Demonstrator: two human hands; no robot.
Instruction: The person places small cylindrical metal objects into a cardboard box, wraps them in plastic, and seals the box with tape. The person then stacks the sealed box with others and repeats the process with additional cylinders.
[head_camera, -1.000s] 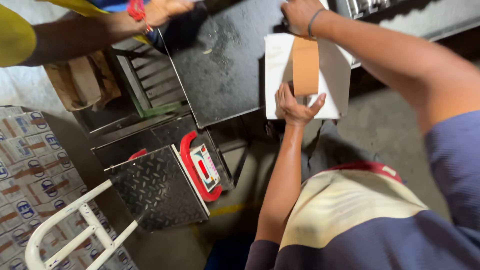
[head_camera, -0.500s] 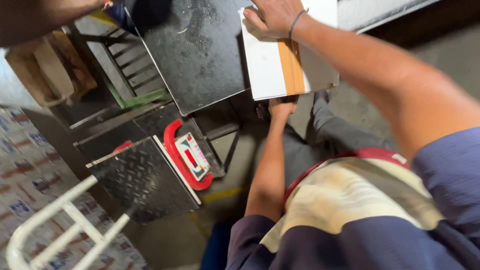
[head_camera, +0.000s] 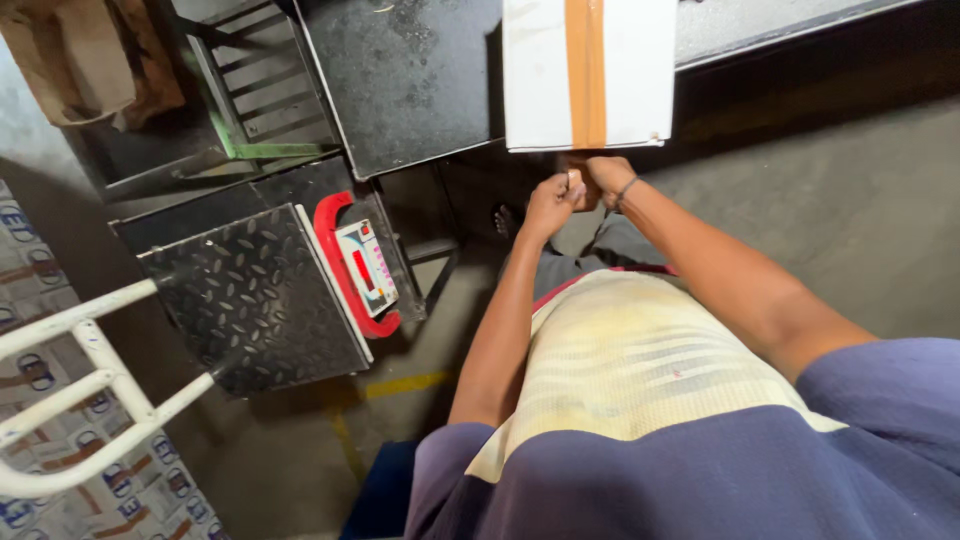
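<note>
Using the dark table (head_camera: 400, 90) as the landmark, going L to R: far left of it there's a white tube frame (head_camera: 90, 400) over printed cartons (head_camera: 30, 270) on the floor; up top left of the table a brown paper bag (head_camera: 90, 55); just below-left of the table sits a platform scale (head_camera: 255, 295) w/ checker plate top and a red-edged display (head_camera: 365, 265) on its table side; then the white box (head_camera: 587, 72) w/ a brown tape strip down the middle, resting on the table's right part, its near edge hanging past the table edge; right below that box edge, both hands meet, touching each other; left hand (head_camera: 548, 203) is clenched, right hand (head_camera: 607, 178) curled round sth small and brownish, cant tell what it is; right of the table just grey concrete floor (head_camera: 850, 200).
</note>
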